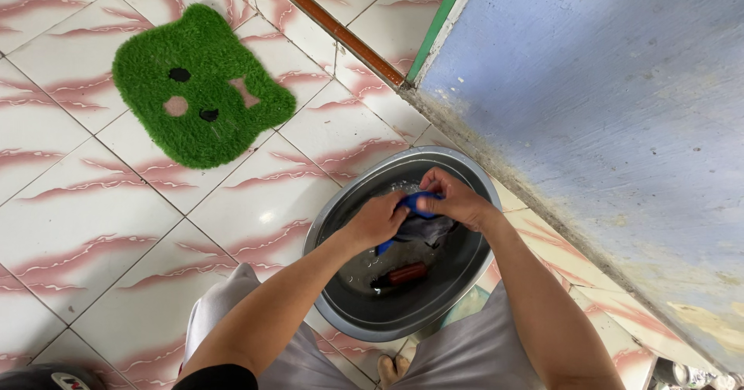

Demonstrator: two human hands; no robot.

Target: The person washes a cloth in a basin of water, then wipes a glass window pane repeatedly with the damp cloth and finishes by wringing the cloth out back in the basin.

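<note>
A blue and grey cloth (pixel 422 218) is gripped by both the left hand (pixel 377 219) and the right hand (pixel 455 199) over the middle of a grey basin (pixel 350 301) set on the tiled floor (pixel 93 227). A red-brown item (pixel 401 274) is seen in the water below. A green mat (pixel 200 84) lies well apart; a blue wall (pixel 612 103) stands just beside the basin.

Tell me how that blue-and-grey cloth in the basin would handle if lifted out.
Probably floppy: the cloth bunches between the left hand and right hand. Likely heavy for its size and dripping, since water lies in the basin.
</note>
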